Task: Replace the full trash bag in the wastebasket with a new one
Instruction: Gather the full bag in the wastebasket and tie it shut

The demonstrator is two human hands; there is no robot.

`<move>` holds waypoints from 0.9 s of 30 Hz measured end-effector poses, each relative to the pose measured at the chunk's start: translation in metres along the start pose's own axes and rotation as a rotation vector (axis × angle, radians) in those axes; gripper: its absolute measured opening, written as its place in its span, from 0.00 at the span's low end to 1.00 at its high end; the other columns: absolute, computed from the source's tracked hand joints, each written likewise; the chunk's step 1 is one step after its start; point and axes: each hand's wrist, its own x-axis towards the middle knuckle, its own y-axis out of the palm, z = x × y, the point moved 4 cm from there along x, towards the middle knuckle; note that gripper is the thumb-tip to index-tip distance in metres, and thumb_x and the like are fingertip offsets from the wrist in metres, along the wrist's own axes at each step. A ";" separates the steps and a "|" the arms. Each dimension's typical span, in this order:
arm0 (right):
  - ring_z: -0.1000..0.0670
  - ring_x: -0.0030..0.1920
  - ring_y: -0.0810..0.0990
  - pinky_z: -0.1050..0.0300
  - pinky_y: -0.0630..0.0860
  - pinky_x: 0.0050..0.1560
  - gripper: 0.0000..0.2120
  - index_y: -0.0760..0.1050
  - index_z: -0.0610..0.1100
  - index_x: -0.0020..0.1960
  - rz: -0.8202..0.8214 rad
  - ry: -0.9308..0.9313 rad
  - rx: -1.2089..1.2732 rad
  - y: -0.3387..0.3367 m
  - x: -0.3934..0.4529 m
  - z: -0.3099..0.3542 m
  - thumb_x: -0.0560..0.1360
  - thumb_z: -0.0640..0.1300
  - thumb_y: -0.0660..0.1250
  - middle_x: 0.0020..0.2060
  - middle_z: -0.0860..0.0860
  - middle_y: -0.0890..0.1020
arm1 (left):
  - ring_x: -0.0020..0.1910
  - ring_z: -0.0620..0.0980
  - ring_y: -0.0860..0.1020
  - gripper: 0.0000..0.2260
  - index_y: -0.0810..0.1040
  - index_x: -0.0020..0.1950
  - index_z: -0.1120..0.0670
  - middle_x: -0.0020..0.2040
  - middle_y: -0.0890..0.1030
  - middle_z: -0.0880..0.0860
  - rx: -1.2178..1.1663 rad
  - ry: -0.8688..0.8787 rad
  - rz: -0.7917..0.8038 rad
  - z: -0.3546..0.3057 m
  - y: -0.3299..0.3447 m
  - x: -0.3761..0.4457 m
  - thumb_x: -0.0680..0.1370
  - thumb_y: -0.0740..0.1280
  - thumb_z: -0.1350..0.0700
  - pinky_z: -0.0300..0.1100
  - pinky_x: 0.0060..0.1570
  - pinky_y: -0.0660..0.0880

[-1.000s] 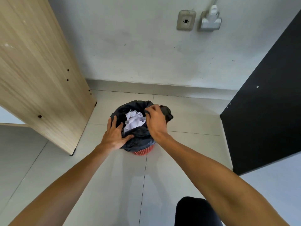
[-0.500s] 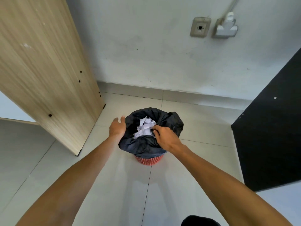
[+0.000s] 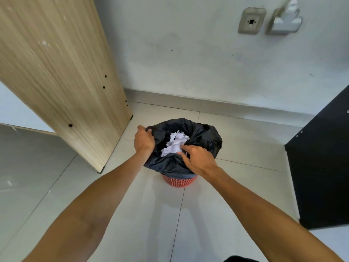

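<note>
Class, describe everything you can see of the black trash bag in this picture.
The black trash bag is thin, glossy, crinkled plastic lining a red lattice wastebasket, its edge draped over the rim. Its mouth is open, showing crumpled white paper. The left hand grips its left edge; the right hand rests on its near edge.

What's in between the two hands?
In the head view, crumpled white paper inside the black trash bag lies between the left hand and right hand.

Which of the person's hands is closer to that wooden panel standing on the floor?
The left. The left hand grips the black bag's rim on the side facing the wooden panel; the right hand is on the near rim, farther away.
</note>
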 end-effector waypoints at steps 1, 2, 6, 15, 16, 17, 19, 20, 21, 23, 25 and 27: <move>0.43 0.61 0.78 0.46 0.77 0.56 0.25 0.66 0.54 0.75 0.050 -0.020 -0.056 0.004 0.001 0.005 0.82 0.62 0.51 0.69 0.47 0.74 | 0.50 0.61 0.78 0.09 0.71 0.57 0.61 0.51 0.80 0.60 0.174 0.190 -0.076 -0.010 -0.004 -0.007 0.84 0.59 0.56 0.51 0.43 0.71; 0.42 0.61 0.77 0.45 0.78 0.55 0.26 0.63 0.55 0.76 0.092 -0.036 -0.109 0.009 0.003 0.010 0.81 0.63 0.49 0.70 0.46 0.72 | 0.48 0.60 0.77 0.07 0.71 0.55 0.60 0.50 0.79 0.59 0.316 0.355 -0.129 -0.017 -0.005 -0.013 0.84 0.59 0.57 0.50 0.39 0.70; 0.39 0.64 0.72 0.42 0.75 0.57 0.24 0.62 0.55 0.76 0.199 -0.023 -0.227 0.016 0.012 0.019 0.82 0.59 0.53 0.71 0.41 0.64 | 0.45 0.59 0.77 0.06 0.70 0.54 0.59 0.48 0.79 0.57 0.419 0.522 -0.117 -0.034 -0.004 -0.019 0.84 0.59 0.56 0.50 0.37 0.69; 0.40 0.71 0.64 0.40 0.68 0.67 0.24 0.64 0.54 0.76 0.357 0.000 -0.283 0.021 0.021 0.021 0.81 0.56 0.57 0.74 0.45 0.64 | 0.45 0.49 0.82 0.04 0.78 0.55 0.53 0.49 0.83 0.49 -0.012 0.561 0.166 -0.099 0.001 -0.025 0.81 0.68 0.55 0.48 0.49 0.81; 0.40 0.72 0.64 0.40 0.67 0.68 0.25 0.62 0.55 0.77 0.380 -0.002 -0.267 0.021 0.020 0.020 0.81 0.56 0.56 0.74 0.45 0.63 | 0.47 0.49 0.82 0.05 0.78 0.55 0.51 0.50 0.83 0.49 0.001 0.565 0.227 -0.100 0.006 -0.025 0.80 0.69 0.54 0.49 0.52 0.81; 0.40 0.72 0.64 0.40 0.67 0.69 0.25 0.61 0.55 0.78 0.394 -0.010 -0.239 0.019 0.019 0.020 0.81 0.56 0.55 0.75 0.45 0.63 | 0.49 0.49 0.82 0.07 0.79 0.56 0.51 0.52 0.83 0.49 0.027 0.565 0.280 -0.098 0.009 -0.024 0.79 0.70 0.54 0.51 0.54 0.81; 0.39 0.69 0.69 0.41 0.72 0.64 0.23 0.64 0.54 0.77 0.342 -0.050 -0.143 0.007 0.013 0.017 0.82 0.56 0.54 0.73 0.45 0.67 | 0.52 0.49 0.82 0.12 0.80 0.58 0.50 0.54 0.84 0.49 0.086 0.597 0.351 -0.091 0.011 -0.023 0.76 0.71 0.49 0.51 0.56 0.80; 0.40 0.65 0.74 0.43 0.74 0.59 0.22 0.67 0.52 0.74 0.252 -0.078 -0.089 -0.003 0.010 0.015 0.82 0.54 0.55 0.70 0.45 0.71 | 0.53 0.48 0.82 0.16 0.80 0.60 0.49 0.55 0.84 0.49 0.116 0.621 0.374 -0.085 0.009 -0.024 0.74 0.71 0.45 0.50 0.57 0.79; 0.41 0.60 0.77 0.46 0.76 0.54 0.20 0.71 0.49 0.71 0.113 -0.099 -0.057 -0.015 0.007 0.011 0.82 0.53 0.56 0.65 0.45 0.75 | 0.55 0.48 0.81 0.21 0.79 0.63 0.47 0.57 0.84 0.48 0.147 0.649 0.395 -0.081 0.006 -0.026 0.73 0.71 0.41 0.50 0.58 0.79; 0.43 0.54 0.79 0.50 0.76 0.49 0.16 0.77 0.45 0.64 -0.236 -0.065 -0.070 -0.042 0.003 -0.002 0.81 0.49 0.59 0.57 0.46 0.80 | 0.62 0.47 0.77 0.29 0.74 0.70 0.44 0.64 0.80 0.46 0.220 0.718 0.445 -0.074 -0.001 -0.036 0.72 0.69 0.33 0.49 0.62 0.76; 0.43 0.58 0.77 0.49 0.75 0.54 0.17 0.75 0.43 0.66 -0.442 0.108 -0.066 -0.062 0.002 -0.021 0.80 0.48 0.61 0.59 0.44 0.78 | 0.69 0.48 0.71 0.37 0.65 0.75 0.41 0.71 0.73 0.45 0.322 0.791 0.515 -0.072 -0.008 -0.048 0.70 0.67 0.28 0.50 0.66 0.72; 0.41 0.65 0.72 0.44 0.73 0.61 0.24 0.67 0.43 0.72 -0.354 0.376 0.020 -0.067 0.006 -0.041 0.80 0.51 0.62 0.66 0.42 0.73 | 0.78 0.50 0.60 0.47 0.53 0.80 0.41 0.79 0.61 0.46 0.485 0.840 0.589 -0.067 -0.013 -0.056 0.67 0.67 0.25 0.54 0.72 0.66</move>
